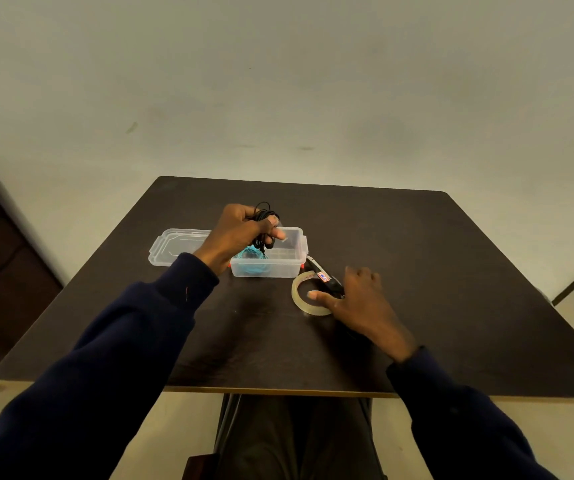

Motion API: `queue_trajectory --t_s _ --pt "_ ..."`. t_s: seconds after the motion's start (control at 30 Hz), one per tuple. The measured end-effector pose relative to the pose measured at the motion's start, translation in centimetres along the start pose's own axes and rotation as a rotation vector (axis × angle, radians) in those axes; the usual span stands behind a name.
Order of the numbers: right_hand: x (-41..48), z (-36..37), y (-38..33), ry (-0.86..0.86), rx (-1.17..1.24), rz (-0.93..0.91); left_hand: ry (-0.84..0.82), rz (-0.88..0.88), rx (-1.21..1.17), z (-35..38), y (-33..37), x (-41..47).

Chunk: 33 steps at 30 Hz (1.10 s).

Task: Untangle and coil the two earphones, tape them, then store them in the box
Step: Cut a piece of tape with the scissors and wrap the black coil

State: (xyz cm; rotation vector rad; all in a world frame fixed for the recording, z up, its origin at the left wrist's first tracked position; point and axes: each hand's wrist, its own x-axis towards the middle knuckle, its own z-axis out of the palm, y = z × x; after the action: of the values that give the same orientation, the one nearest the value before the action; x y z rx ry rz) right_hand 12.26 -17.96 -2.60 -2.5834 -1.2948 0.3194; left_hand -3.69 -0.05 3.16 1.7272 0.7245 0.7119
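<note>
Black earphone (265, 216) gripped in left hand (240, 233) above box (290, 263).

Dim, warm yellowish light; soft sheen on table (399, 237); right hand (361, 303) slightly motion-blurred; wide-angle bending at frame edges.

Your table (434, 271) has a dark brown, roughly square top with a paler strip along the edge nearest you. Four things lie on it, all around its middle. A clear plastic box (278, 269) stands open towards the far side. Its clear lid (171, 249) lies flat just to the left of it, though you cannot tell whether the two touch. A slim dark tool (323, 277) with a red and blue label points at the box's near right corner. A roll of clear tape (297, 296) lies flat nearer you, its right rim touching that tool.
</note>
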Motion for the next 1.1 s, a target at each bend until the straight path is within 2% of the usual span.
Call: queue_trajectory --t_s 0.17,0.3,0.8,0.97,1.03,1.1 --pt "0.3 0.9 -2.5 -0.012 -0.097 -0.053 -0.005 -0.005 -0.015 0.2 0.0 -0.3" --pt "0.9 0.8 -2.0 -0.007 -0.072 -0.064 -0.02 -0.012 -0.025 0.1 0.0 -0.6" --pt "4.2 -6.5 10.7 0.102 -0.058 0.235 -0.06 -0.024 -0.029 1.8 0.8 -1.0" --pt "4.8 -6.5 11.2 0.116 -0.082 0.207 -0.066 -0.012 -0.041 2.3 1.3 -1.4" --pt "4.3 -5.5 9.6 0.272 0.06 0.069 -0.063 -0.01 -0.042 2.3 1.3 -1.7" --pt "3.1 -4.6 6.6 0.418 0.45 -0.102 -0.073 -0.014 -0.042 2.2 1.3 -1.8"
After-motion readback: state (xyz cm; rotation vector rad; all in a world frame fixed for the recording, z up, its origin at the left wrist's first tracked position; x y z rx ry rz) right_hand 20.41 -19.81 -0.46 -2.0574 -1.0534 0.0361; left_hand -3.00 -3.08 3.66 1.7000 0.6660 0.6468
